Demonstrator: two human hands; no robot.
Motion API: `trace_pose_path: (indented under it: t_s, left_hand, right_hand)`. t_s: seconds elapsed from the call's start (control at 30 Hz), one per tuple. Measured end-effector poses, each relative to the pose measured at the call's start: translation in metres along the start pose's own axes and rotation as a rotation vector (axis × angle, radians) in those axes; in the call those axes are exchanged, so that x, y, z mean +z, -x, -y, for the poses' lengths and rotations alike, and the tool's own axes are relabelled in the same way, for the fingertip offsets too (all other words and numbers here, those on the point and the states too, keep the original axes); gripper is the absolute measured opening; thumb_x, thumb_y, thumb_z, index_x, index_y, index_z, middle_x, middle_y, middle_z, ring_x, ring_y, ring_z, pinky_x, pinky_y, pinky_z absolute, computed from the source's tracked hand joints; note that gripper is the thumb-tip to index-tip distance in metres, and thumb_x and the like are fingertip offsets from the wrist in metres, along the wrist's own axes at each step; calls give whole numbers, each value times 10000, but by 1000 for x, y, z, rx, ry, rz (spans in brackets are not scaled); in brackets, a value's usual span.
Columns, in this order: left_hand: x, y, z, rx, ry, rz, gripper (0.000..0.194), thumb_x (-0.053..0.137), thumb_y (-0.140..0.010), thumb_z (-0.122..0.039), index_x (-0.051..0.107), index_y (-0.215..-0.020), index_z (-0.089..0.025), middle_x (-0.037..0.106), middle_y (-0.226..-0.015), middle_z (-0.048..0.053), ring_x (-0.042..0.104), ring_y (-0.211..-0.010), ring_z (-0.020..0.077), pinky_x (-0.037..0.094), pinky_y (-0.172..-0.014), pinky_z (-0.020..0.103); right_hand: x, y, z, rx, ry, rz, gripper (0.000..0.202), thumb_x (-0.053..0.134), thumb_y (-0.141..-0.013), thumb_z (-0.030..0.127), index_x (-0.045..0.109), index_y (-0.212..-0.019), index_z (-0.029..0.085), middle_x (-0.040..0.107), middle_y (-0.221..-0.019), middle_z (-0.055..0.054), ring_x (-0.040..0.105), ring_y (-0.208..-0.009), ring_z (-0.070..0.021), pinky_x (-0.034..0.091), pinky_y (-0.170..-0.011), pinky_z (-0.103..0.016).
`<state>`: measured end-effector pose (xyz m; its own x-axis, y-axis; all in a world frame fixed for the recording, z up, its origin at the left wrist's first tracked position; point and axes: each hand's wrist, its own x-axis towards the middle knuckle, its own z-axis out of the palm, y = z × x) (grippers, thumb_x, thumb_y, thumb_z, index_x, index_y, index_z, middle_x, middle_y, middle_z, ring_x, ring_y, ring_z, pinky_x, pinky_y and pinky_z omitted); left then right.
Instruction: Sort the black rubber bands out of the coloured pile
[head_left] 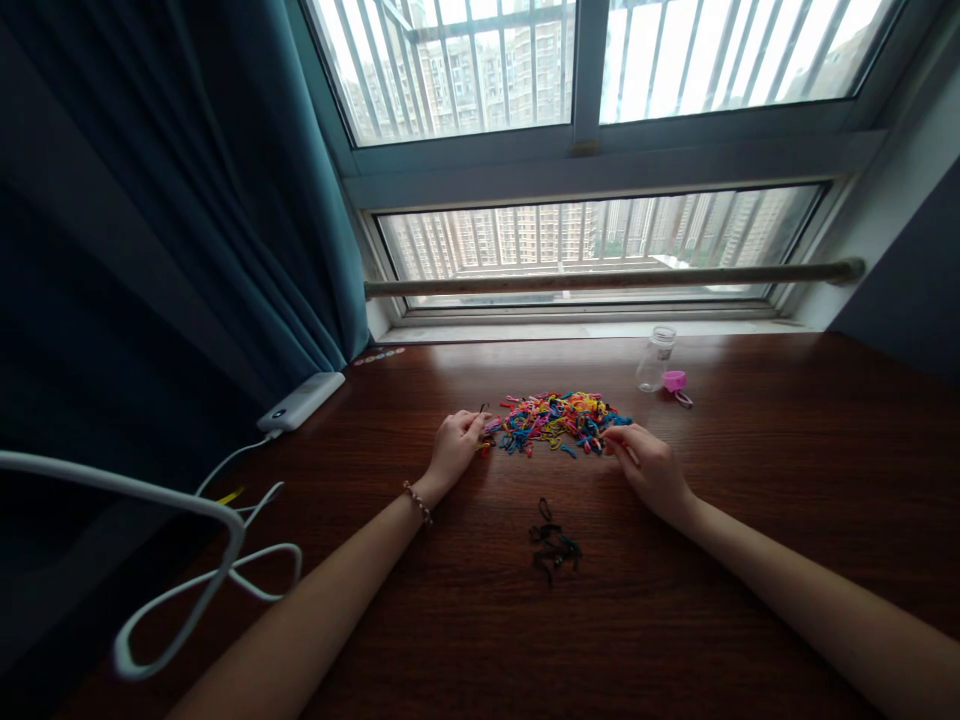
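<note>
A loose heap of small, brightly coloured elastic hair ties lies on the brown wooden table. At the heap's left edge is my left hand, its fingers pinched together with a small black hair tie showing at the tips. My right hand touches the heap's right edge, thumb and fingers closed; whatever is between them is too small to make out. Nearer to me, between my forearms, sits a small separate pile of black hair ties.
A clear plastic bottle stands behind my right hand, beside a pink cap with a loop. On the left lie a white power bank and a looped white cable. Blue curtain and window bound the table.
</note>
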<state>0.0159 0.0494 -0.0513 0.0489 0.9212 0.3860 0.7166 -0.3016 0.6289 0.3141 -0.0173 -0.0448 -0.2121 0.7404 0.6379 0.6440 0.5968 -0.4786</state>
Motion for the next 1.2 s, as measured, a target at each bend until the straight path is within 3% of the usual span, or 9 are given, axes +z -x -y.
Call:
trace_pose_path:
  t_s: [0.13,0.3,0.4,0.5,0.6,0.77,0.87,0.97,1.2]
  left_hand:
    - [-1,1,-1,-40,90,-23,308,399,-829,-327,671,-808,-183,643,-770,25,576,-758,164,423,-729,263]
    - [-1,1,1,-49,124,-23,305,374,-826,-297,631,-709,-183,621,-725,11,563,-726,156,420,-695,258]
    - [-2,1,0,-32,104,-20,309,356,-833,-275,615,-691,-183,609,-717,9,547,-728,157,414,-696,263]
    - [-5,4,-7,39,31,-39,310,348,-848,-264,594,-678,-181,586,-707,13,523,-731,159,403,-704,276]
    - [-9,13,-23,225,-83,-37,279,384,-855,-279,570,-675,-175,560,-723,28,494,-765,168,393,-722,293]
    - [-10,37,-52,664,-197,142,165,452,-836,-227,584,-749,-182,581,-795,37,475,-802,169,375,-791,330]
    - [-9,45,-59,774,-223,210,141,453,-836,-214,590,-812,-185,591,-832,46,479,-816,173,372,-806,346]
    - [-7,41,-54,644,-141,188,184,426,-854,-236,580,-773,-175,592,-812,49,495,-807,171,385,-798,337]
    - [0,16,-29,-29,355,54,288,444,-834,-391,595,-776,-153,619,-705,18,561,-639,141,437,-584,239]
  right_hand:
    - [0,7,21,-139,-34,61,158,410,-866,155,562,-912,164,593,-738,-49,539,-736,-168,445,-686,-297]
    - [-1,15,56,-501,-28,285,202,434,-848,115,553,-1004,160,638,-872,-60,530,-850,-171,432,-765,-313]
    - [0,16,67,-601,-17,416,234,429,-861,125,546,-1058,170,646,-950,-50,532,-925,-158,422,-819,-304]
    - [2,14,65,-545,-17,451,256,438,-870,174,531,-1108,179,631,-1033,-58,521,-996,-159,421,-861,-308]
    - [2,10,51,-384,-31,343,256,434,-865,177,538,-1100,179,629,-1024,-73,529,-990,-174,439,-859,-333]
    - [2,1,18,-153,-9,137,213,437,-849,145,593,-982,203,640,-943,-68,550,-930,-197,460,-828,-369]
    - [3,-2,4,-55,14,75,174,465,-833,151,615,-903,205,646,-898,-57,558,-896,-203,462,-813,-375]
    - [5,-3,-2,17,19,56,161,475,-827,155,622,-873,202,646,-876,-52,564,-869,-200,465,-799,-371]
    - [4,-2,4,-79,13,97,183,457,-818,125,615,-880,194,639,-886,-60,563,-873,-197,466,-800,-373]
